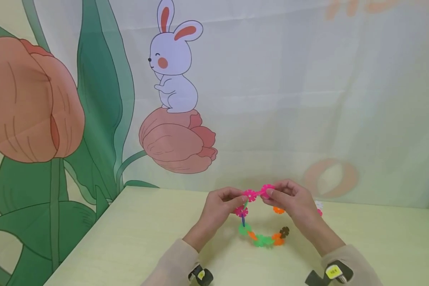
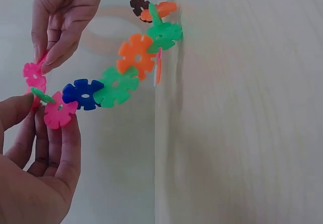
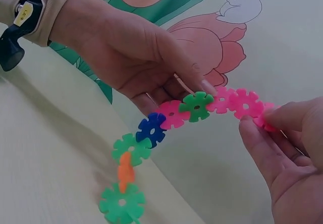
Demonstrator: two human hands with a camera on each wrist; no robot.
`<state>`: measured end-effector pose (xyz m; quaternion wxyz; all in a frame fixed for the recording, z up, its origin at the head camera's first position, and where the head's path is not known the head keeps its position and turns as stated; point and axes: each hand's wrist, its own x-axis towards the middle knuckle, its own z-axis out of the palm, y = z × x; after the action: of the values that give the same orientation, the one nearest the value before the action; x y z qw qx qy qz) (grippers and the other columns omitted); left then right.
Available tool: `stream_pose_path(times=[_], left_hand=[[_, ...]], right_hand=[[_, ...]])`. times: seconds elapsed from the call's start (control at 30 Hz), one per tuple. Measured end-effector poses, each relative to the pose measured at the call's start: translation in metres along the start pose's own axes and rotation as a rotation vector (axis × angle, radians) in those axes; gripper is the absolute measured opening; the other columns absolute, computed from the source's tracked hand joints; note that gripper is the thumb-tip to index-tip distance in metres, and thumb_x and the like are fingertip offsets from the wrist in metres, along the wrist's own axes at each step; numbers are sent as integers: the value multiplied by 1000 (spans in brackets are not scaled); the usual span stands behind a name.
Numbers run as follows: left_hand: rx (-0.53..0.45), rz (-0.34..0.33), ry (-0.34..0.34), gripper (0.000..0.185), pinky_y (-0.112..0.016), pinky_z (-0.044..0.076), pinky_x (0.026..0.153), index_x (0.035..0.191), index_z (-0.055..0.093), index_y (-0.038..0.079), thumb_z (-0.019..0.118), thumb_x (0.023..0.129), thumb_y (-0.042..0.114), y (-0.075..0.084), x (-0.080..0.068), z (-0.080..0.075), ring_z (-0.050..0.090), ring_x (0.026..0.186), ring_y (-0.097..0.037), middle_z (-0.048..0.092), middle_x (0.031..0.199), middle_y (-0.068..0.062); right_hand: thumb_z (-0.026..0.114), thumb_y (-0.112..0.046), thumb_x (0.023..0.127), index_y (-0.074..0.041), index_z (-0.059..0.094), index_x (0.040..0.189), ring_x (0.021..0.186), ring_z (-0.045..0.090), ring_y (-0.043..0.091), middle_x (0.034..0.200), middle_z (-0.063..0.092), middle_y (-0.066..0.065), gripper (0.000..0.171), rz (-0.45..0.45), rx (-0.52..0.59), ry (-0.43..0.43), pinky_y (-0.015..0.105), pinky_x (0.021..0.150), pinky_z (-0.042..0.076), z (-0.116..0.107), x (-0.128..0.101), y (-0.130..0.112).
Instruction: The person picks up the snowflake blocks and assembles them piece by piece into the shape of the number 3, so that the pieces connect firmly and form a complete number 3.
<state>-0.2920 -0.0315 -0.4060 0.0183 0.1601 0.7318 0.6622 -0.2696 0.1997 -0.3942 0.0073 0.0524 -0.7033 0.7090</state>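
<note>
A chain of plastic snowflake discs [image 1: 262,239] hangs in a curve above the pale table [image 1: 136,238], its lower links close to the tabletop. The links are pink, blue, green, orange and brown. My left hand [image 1: 240,196] pinches a pink disc [image 2: 59,114] near the chain's top end. Just beside it, my right hand [image 1: 269,193] pinches the end pink disc [image 3: 265,120], which meets the neighbouring pink disc [image 3: 246,103]. In the left wrist view the chain runs through a blue disc [image 2: 83,94] to a brown one [image 2: 139,3].
Behind my right hand, a loose orange disc [image 1: 279,209] and white [image 1: 319,204] and pink pieces lie on the table. A cloth backdrop with a rabbit [image 1: 173,67] and tulips hangs behind. The table's left edge [image 1: 89,230] runs diagonally.
</note>
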Motion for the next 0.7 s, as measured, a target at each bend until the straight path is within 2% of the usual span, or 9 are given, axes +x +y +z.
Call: stream_pose_path(times=[0.13,0.27,0.37,0.5,0.7], left_hand=[[-2,-2,7,22,-30,61,79,110,80,7,79,99,26,0,0,1,68,81,-16,75,99,-9],[5,8,22,23,-27,59,75,109,81,6,79,99,26,1,1,1,66,78,-15,75,98,-13],[-1,10,29,22,-26,58,74,108,80,5,79,99,25,1,1,0,66,77,-15,75,94,-10],[0,13,31,21,-25,58,73,108,80,4,78,99,23,2,1,-1,65,77,-15,73,91,-3],[10,16,17,19,-25,56,73,109,81,5,77,100,22,2,1,-2,64,79,-14,73,93,-2]], right_hand=[[77,-19,101,7,56,123,106,77,26,118,72,15,40,-9,32,-16,29,101,56,1,-1,0],[77,-25,100,4,58,122,106,77,25,118,73,14,41,-10,-46,-18,31,104,54,-1,-2,-2],[78,-29,100,2,60,123,105,77,26,117,74,13,43,-22,-107,-30,35,102,55,-3,-3,-4],[78,-28,100,4,61,126,104,76,27,118,74,16,45,-41,-125,-48,37,97,60,-7,-4,-6],[76,-29,101,4,62,130,101,77,26,117,75,15,45,-47,-167,-37,38,94,62,-14,-3,-8]])
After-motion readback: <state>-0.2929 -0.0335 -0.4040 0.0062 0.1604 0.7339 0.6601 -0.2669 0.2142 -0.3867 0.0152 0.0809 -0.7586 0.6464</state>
